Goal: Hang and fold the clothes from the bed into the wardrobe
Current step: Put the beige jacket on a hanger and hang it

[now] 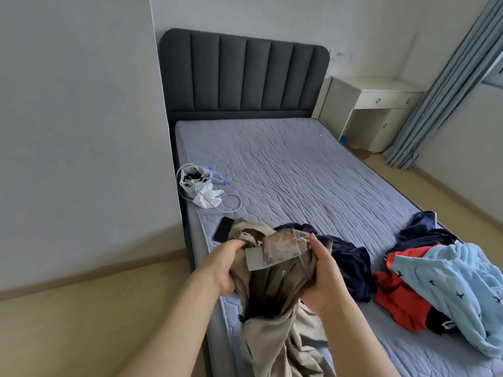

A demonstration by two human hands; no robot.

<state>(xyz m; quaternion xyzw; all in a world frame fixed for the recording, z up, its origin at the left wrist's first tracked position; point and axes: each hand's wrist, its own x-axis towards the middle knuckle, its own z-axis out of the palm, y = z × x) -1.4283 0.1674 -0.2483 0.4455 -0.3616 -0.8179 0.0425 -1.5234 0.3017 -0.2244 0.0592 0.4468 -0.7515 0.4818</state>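
Note:
Both my hands hold a beige garment point(275, 333) bunched up over the near left corner of the bed point(285, 170). My left hand point(221, 268) grips its left side, and my right hand point(318, 278) grips its right side near a grey label. The lower part of the cloth hangs down toward me. A dark navy garment point(351, 265) lies on the mattress just behind my right hand. Further right a red garment point(400, 297) and a light blue patterned one point(457, 289) lie in a pile with another navy piece point(422, 229). No wardrobe is in view.
A black phone point(223, 229) lies on the mattress near the left edge. Behind it are a white pouch point(196, 183) and a looped cable point(231, 202). A dark padded headboard point(245, 74), a white desk point(375, 104) and blue curtains point(446, 85) stand beyond.

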